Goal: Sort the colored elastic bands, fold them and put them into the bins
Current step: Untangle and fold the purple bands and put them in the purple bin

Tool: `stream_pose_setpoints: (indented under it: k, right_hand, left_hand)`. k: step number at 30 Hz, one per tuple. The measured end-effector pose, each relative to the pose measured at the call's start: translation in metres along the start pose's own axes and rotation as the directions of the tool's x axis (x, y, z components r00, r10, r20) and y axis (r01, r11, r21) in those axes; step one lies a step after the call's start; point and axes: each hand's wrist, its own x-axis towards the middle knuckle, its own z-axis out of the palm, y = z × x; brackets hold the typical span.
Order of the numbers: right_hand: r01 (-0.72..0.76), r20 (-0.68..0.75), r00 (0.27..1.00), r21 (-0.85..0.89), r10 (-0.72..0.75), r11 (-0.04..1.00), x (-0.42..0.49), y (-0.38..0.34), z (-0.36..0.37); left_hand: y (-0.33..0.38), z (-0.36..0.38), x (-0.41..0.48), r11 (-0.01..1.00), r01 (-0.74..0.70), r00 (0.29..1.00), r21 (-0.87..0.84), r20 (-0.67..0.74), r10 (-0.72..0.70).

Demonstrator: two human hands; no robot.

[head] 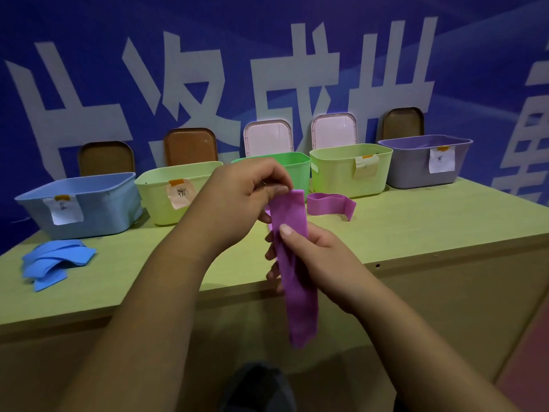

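Your left hand [246, 194] pinches the top end of the long purple elastic band [297, 292], your right hand [318, 257] grips its middle, and its tail hangs past the front edge of the pale green surface [416, 233]

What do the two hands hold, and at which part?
A purple band: the left hand pinches its top end, and the right hand grips its middle.

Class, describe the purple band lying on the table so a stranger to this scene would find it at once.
On the green table, go to the second bin from the right, a pale green one. Just in front of it lies a looped purple band. Unlike the other purple band, no hand holds it.
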Motion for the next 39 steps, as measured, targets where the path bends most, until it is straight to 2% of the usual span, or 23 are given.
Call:
stream_pose_setpoints:
  k: [4,8,12,15,18,22,26,29,35,39]
  right_hand:
    - [-0.002,-0.062,0.998,-0.076,-0.003,0.997,0.007,-0.007,-0.011]
    - [-0.001,-0.11,0.994,-0.018,-0.001,1.0,0.02,-0.014,-0.021]
    - [0.041,-0.15,0.988,0.062,-0.031,0.997,0.034,-0.025,-0.033]
    - [0.051,-0.177,0.984,0.144,-0.025,0.988,0.046,-0.036,-0.044]
    - [0.056,-0.192,0.981,0.24,-0.009,0.969,0.062,-0.043,-0.055]
    - [-0.01,-0.197,0.977,0.356,0.086,0.934,0.093,-0.053,-0.065]
    - [-0.149,-0.122,0.967,0.441,0.223,0.885,0.133,-0.052,-0.064]
    - [-0.193,-0.115,0.957,0.429,0.265,0.882,0.169,-0.032,-0.055]
    - [-0.178,-0.141,0.966,0.247,0.217,0.953,0.216,0.035,-0.05]
    - [-0.086,-0.161,0.981,0.16,0.112,0.983,0.226,0.062,-0.061]
  left_hand:
    - [-0.008,0.009,0.012,0.999,-0.015,0.999,-0.031,-0.047,0.013]
    - [-0.015,0.017,0.03,0.997,-0.033,0.996,-0.066,-0.085,0.028]
    - [-0.024,0.019,0.052,0.99,0.02,0.992,-0.142,-0.12,-0.038]
    - [-0.047,0.02,0.067,0.962,0.151,0.976,-0.227,-0.123,-0.182]
    - [-0.086,0.03,0.076,0.902,0.343,0.928,-0.263,-0.057,-0.369]
    - [-0.14,0.053,0.082,0.819,0.564,0.825,-0.107,0.025,-0.565]
    - [-0.179,0.075,0.092,0.755,0.654,0.756,0.047,0.007,-0.655]
    - [-0.196,0.09,0.105,0.745,0.643,0.762,0.175,-0.055,-0.645]
    - [-0.224,0.114,0.11,0.803,0.544,0.839,0.244,-0.19,-0.511]
    - [-0.237,0.122,0.112,0.81,0.565,0.822,0.157,-0.195,-0.535]
